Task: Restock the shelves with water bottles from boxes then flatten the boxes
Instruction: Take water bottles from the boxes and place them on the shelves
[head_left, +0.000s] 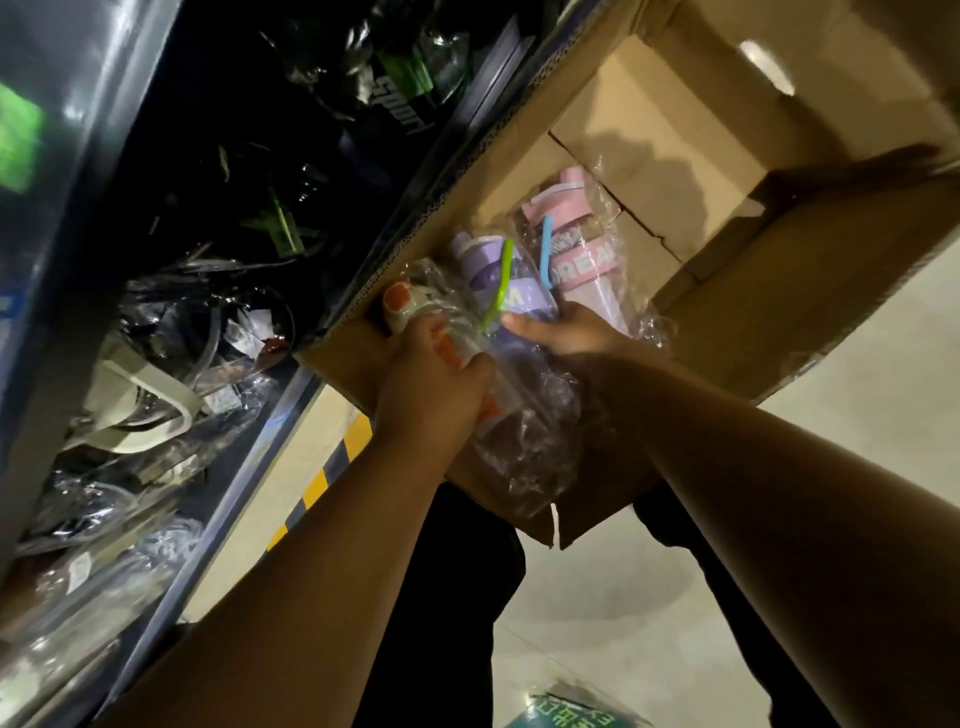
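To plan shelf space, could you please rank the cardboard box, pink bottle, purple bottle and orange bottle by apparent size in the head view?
1. cardboard box
2. pink bottle and purple bottle: look alike, not ranked.
3. orange bottle: shows least, but the left hand covers much of it.

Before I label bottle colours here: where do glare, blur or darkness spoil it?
Head view: dark shelf, glare on wrapped bottles; box flap blurred; sheen veils the orange bottle in the left hand; purple bottle at the right hand and pink bottle read clearly.
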